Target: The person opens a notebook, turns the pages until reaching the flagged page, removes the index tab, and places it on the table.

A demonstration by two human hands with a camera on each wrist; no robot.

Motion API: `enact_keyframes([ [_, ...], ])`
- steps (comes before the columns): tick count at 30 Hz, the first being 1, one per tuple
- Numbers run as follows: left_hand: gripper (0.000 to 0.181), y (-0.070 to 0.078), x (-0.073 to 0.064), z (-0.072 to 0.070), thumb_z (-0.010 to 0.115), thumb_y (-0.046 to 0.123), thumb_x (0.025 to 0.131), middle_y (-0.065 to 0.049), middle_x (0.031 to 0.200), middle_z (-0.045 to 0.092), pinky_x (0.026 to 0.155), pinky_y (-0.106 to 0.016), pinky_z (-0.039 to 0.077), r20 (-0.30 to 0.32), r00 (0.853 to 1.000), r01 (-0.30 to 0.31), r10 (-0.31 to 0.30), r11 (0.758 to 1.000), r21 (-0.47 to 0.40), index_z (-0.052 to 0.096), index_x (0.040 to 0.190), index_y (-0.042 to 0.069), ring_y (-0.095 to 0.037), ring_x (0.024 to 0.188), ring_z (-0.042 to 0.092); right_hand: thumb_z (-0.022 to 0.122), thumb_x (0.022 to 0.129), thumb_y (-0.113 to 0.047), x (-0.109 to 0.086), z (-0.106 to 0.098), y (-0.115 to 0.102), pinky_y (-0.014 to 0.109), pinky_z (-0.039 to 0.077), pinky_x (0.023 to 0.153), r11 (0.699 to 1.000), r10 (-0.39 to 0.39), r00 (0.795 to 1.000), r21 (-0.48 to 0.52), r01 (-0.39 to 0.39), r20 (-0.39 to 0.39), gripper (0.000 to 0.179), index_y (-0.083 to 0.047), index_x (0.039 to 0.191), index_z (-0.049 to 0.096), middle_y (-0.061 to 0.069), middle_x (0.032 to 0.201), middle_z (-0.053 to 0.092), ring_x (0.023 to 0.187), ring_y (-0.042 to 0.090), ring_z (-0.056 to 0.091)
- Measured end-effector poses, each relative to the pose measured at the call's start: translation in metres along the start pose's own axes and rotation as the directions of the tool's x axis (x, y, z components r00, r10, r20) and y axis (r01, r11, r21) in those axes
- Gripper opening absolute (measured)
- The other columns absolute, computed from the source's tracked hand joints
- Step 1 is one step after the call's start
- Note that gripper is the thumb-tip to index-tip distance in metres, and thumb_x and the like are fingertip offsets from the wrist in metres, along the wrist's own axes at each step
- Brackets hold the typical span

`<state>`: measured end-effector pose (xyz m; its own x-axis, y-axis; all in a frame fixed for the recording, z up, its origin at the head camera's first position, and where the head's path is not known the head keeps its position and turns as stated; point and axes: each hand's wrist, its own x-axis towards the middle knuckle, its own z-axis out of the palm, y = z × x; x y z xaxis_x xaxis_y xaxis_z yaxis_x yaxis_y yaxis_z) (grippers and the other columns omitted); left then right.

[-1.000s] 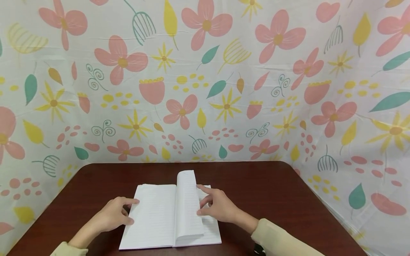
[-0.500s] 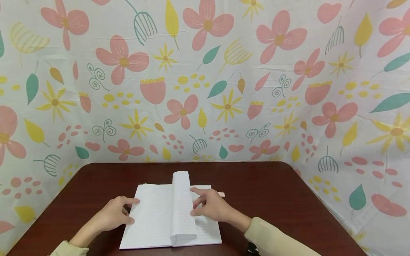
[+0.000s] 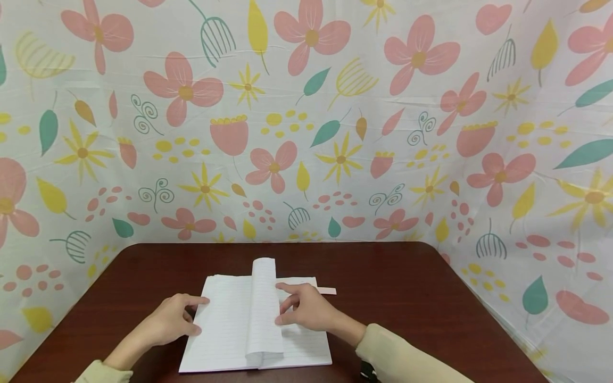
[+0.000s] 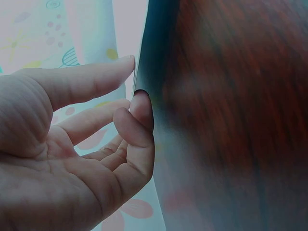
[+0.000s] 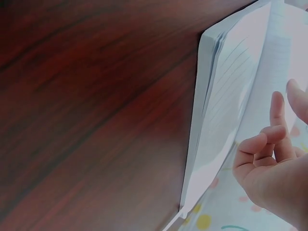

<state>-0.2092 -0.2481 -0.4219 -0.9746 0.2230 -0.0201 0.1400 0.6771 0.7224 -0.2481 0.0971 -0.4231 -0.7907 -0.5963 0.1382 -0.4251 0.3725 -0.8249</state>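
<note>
An open lined notebook (image 3: 225,324) lies on the dark wooden table. One or more of its right-side leaves, seen as a raised page (image 3: 263,303), stand bent up and curl over to the left near the spine. My left hand (image 3: 167,322) holds the notebook's left edge, thumb and index finger on the page. In the left wrist view its other fingers (image 4: 139,139) curl by the edge. My right hand (image 3: 311,308) has index fingertip and thumb tip at the raised page's free edge, spread apart. Its remaining fingers (image 5: 255,144) are bent in the right wrist view.
A pale strip (image 3: 328,291) sticks out past the notebook's right edge. Behind the table (image 3: 383,276) hangs a flower-patterned cloth (image 3: 306,133), which also runs along both sides. A dark band (image 3: 367,371) shows below the right sleeve.
My right hand has moved left, and the raised page has swung left with it past the spine. The pale strip has come into sight. The left hand has stayed in place.
</note>
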Motion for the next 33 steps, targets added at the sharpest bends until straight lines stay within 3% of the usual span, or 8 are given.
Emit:
enact_keyframes([
  [11,0.062,-0.001,0.0,0.001,0.087,-0.011,0.073,-0.017,0.113,0.062,0.064,-0.035,0.055,-0.002,1.0,-0.006,0.006,1.0,-0.011,0.069,0.132,-0.006,-0.019,0.075,0.065,0.092,0.082,-0.012,0.009,0.012,-0.001,0.022,0.042,0.07,1.0,0.018,1.0,-0.022,-0.018,-0.001,0.074,0.005,0.146,0.058,-0.008,0.08,0.076,0.075,0.007,0.055],
  [27,0.062,0.0,0.0,0.0,0.087,-0.011,0.073,-0.016,0.112,0.064,0.064,-0.035,0.055,0.0,1.0,-0.006,0.006,1.0,0.003,0.069,0.132,-0.006,-0.018,0.074,0.066,0.092,0.082,-0.012,0.016,0.02,-0.009,0.021,0.039,0.063,0.998,0.044,0.999,-0.033,-0.044,0.012,0.083,0.007,0.152,0.05,-0.009,0.077,0.073,0.063,0.006,0.047],
  [30,0.062,0.001,0.0,0.0,0.087,-0.011,0.073,-0.015,0.112,0.064,0.064,-0.035,0.055,-0.004,1.0,-0.005,0.005,1.0,0.004,0.069,0.132,-0.006,-0.018,0.074,0.066,0.091,0.083,-0.013,0.017,0.022,-0.01,0.021,0.038,0.061,0.998,0.04,0.999,-0.052,-0.039,0.017,0.079,0.008,0.149,0.053,-0.008,0.078,0.074,0.059,0.006,0.045],
  [33,0.062,0.001,0.0,0.0,0.087,-0.011,0.073,-0.015,0.112,0.063,0.064,-0.035,0.055,-0.006,1.0,-0.006,0.006,1.0,0.005,0.069,0.132,-0.006,-0.018,0.074,0.065,0.091,0.084,-0.013,0.019,0.023,-0.012,0.021,0.038,0.061,0.997,0.039,0.999,-0.071,-0.037,0.017,0.05,0.005,0.127,0.072,-0.003,0.097,0.079,0.057,0.006,0.043],
])
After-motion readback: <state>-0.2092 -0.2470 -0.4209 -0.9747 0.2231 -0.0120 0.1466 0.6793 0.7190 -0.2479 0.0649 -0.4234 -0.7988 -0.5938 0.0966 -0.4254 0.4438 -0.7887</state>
